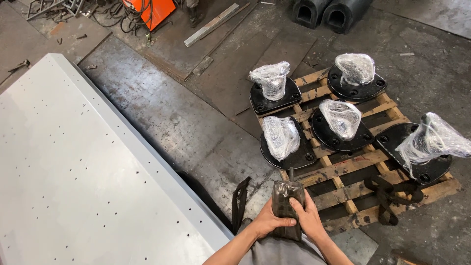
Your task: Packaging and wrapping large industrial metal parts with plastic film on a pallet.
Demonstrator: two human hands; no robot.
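Item: dark pouch (287,206), held upright before your chest, by the pallet (343,169). Your left hand (267,222) and right hand (308,216) each kept a clenched grip on it. Nearby: five wrapped black fittings (280,140).

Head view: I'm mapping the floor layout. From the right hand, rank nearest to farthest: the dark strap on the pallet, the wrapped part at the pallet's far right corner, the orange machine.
1. dark strap, on the pallet's near edge, right of the right hand.
2. wrapped part, far right corner of the pallet.
3. orange machine, top of view, far left.
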